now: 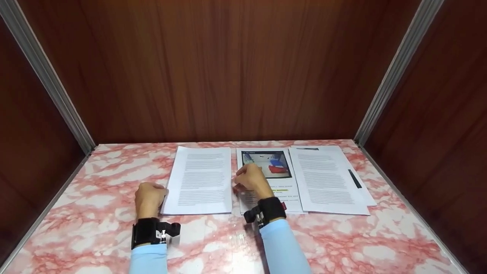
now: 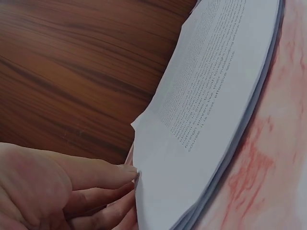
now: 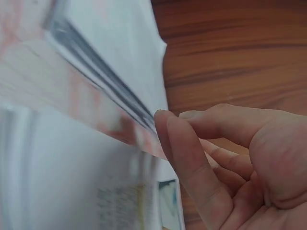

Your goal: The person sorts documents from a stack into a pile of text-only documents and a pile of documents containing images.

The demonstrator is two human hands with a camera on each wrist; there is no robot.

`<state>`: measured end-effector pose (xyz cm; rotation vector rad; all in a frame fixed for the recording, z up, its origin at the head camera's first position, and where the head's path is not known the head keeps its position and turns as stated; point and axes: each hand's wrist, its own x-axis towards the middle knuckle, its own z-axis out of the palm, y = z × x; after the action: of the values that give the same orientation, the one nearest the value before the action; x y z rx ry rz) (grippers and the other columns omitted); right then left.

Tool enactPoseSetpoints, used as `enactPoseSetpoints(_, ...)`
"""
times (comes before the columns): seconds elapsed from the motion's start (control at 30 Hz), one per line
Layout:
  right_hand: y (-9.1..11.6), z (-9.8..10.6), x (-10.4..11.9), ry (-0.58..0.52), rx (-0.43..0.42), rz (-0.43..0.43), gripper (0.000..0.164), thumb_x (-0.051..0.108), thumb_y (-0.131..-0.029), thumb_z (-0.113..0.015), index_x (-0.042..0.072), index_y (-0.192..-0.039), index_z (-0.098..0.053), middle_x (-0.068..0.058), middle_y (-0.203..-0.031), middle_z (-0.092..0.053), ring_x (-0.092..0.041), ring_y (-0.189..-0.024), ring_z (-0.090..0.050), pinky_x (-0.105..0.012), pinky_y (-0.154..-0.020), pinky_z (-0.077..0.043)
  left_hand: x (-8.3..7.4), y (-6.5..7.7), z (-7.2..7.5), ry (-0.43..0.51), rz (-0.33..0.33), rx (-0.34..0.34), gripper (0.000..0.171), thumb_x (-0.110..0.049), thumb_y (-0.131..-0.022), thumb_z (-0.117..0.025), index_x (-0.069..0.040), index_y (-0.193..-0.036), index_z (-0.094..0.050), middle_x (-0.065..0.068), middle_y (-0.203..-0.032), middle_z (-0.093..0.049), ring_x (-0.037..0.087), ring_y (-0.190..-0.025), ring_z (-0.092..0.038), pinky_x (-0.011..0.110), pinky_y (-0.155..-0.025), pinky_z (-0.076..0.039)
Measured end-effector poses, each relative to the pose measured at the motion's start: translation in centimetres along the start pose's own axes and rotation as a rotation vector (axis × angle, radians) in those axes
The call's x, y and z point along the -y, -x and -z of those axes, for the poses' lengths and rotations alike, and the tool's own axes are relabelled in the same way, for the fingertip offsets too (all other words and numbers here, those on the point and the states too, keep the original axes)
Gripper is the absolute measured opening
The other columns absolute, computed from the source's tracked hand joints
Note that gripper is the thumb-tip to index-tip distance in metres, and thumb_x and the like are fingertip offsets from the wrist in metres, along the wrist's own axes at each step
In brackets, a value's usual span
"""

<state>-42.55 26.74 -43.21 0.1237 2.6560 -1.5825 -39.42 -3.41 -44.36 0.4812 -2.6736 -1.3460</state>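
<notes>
Three stacks of paper lie in a row across the centre and right of the head view, on a bench (image 1: 99, 217) patterned in red and white. The left stack (image 1: 203, 182), printed with text, lies near the centre of the frame. At its left edge is the person's left hand (image 1: 149, 196); in the left wrist view this grip is nearly closed, thumb and bent fingers pinching the paper's edge at lower centre. Between the left and middle stacks is the right hand (image 1: 250, 177), its grip loosely bent with a slight gap between thumb and index finger and nothing held; whether the fingertips touch the left stack cannot be told. The middle stack (image 1: 289, 192), right of centre, bears a colour picture (image 1: 279, 163) and lines of text, partly covered by the right hand. Just beside it, the right stack (image 1: 329, 179) has sheets out of line. Both arms wear black wristbands (image 1: 144, 233) and light blue sleeves (image 1: 285, 247). Brown wood-grain panels (image 1: 228, 72) fill the upper frame.
</notes>
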Motion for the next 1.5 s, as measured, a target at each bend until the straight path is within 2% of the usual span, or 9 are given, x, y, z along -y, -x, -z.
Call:
enactPoseSetpoints(0.17,1.3,2.5,0.9,0.023,0.002,0.035,0.022,0.01,-0.078,-0.068,0.001,-0.097,-0.062,-0.014,-0.085,-0.068,-0.023,-0.069,-0.07,-0.035,-0.063,-0.057,-2.3,1.1,0.3,-0.022,0.005,-0.029,0.033,-0.023,-0.08,-0.06,-0.006,-0.108,-0.065,0.02,-0.111,-0.064,0.036,-0.096,-0.06,0.041,-0.072,-0.045)
enactPoseSetpoints(0.3,2.3,5.8,1.2,0.083,0.046,0.09,0.018,0.01,-0.079,-0.065,0.0,-0.094,-0.065,-0.016,-0.086,-0.069,-0.022,-0.071,-0.069,-0.036,-0.064,-0.057,-6.3,2.8,-1.0,0.124,-0.118,-0.084,0.028,-0.019,-0.081,-0.062,-0.003,-0.104,-0.067,0.018,-0.104,-0.067,0.032,-0.092,-0.062,0.04,-0.076,-0.047)
enactPoseSetpoints(0.4,2.7,9.8,1.0,0.199,0.028,0.122,0.02,0.014,-0.079,-0.065,0.002,-0.094,-0.067,-0.014,-0.085,-0.07,-0.019,-0.071,-0.067,-0.032,-0.064,-0.056,-9.7,4.3,-3.7,0.302,-0.246,-0.051,0.02,-0.012,-0.078,-0.063,0.0,-0.093,-0.07,0.017,-0.089,-0.069,0.023,-0.077,-0.064,0.032,-0.067,-0.052)
enactPoseSetpoints(0.53,3.5,16.0,-0.4,0.3,-0.061,0.093,0.03,0.022,-0.081,-0.065,0.002,-0.103,-0.067,-0.011,-0.088,-0.069,-0.017,-0.074,-0.065,-0.027,-0.065,-0.054,-14.3,6.5,-8.6,0.465,-0.3,0.123,0.016,-0.007,-0.077,-0.063,0.0,-0.089,-0.071,0.013,-0.078,-0.069,0.014,-0.062,-0.062,0.028,-0.058,-0.055)
enactPoseSetpoints(0.7,5.3,23.1,-3.7,0.336,-0.171,-0.024,0.043,0.026,-0.083,-0.063,-0.005,-0.112,-0.061,-0.016,-0.096,-0.065,-0.018,-0.078,-0.062,-0.028,-0.07,-0.053,-18.5,9.1,-14.9,0.477,-0.328,0.257,0.017,-0.006,-0.074,-0.062,-0.003,-0.086,-0.073,0.007,-0.068,-0.068,0.01,-0.054,-0.06,0.026,-0.054,-0.054)
enactPoseSetpoints(0.83,7.2,26.1,-6.8,0.406,-0.251,-0.14,0.049,0.029,-0.081,-0.063,-0.009,-0.11,-0.06,-0.024,-0.103,-0.063,-0.031,-0.088,-0.061,-0.037,-0.077,-0.051,-19.3,10.7,-18.9,0.441,-0.333,0.305,0.012,-0.006,-0.075,-0.063,-0.004,-0.081,-0.073,0.005,-0.063,-0.066,0.009,-0.049,-0.059,0.022,-0.048,-0.051)
enactPoseSetpoints(1.0,8.8,27.4,-9.8,0.358,-0.27,-0.299,0.064,0.029,-0.08,-0.061,-0.015,-0.123,-0.044,-0.031,-0.122,-0.051,-0.04,-0.106,-0.052,-0.046,-0.09,-0.045,-19.4,12.0,-22.2,0.389,-0.338,0.288,0.005,-0.009,-0.075,-0.068,-0.006,-0.076,-0.073,0.004,-0.062,-0.067,0.009,-0.048,-0.059,0.021,-0.044,-0.049)
enactPoseSetpoints(1.2,9.2,27.0,-11.8,0.32,-0.262,-0.4,0.063,0.029,-0.08,-0.06,-0.011,-0.123,-0.036,-0.027,-0.115,-0.05,-0.034,-0.094,-0.05,-0.044,-0.08,-0.045,-19.0,12.7,-24.8,0.317,-0.354,0.293,0.005,-0.009,-0.071,-0.07,-0.006,-0.075,-0.071,0.003,-0.06,-0.067,0.006,-0.046,-0.057,0.019,-0.045,-0.047)
enactPoseSetpoints(1.5,8.6,26.5,-12.9,0.409,-0.325,-0.441,0.054,0.023,-0.072,-0.063,-0.007,-0.114,-0.048,-0.031,-0.115,-0.053,-0.047,-0.1,-0.048,-0.05,-0.079,-0.044,-19.2,13.5,-26.9,0.268,-0.335,0.357,0.006,-0.012,-0.071,-0.071,-0.006,-0.074,-0.071,0.001,-0.055,-0.064,0.007,-0.043,-0.056,0.019,-0.046,-0.046)
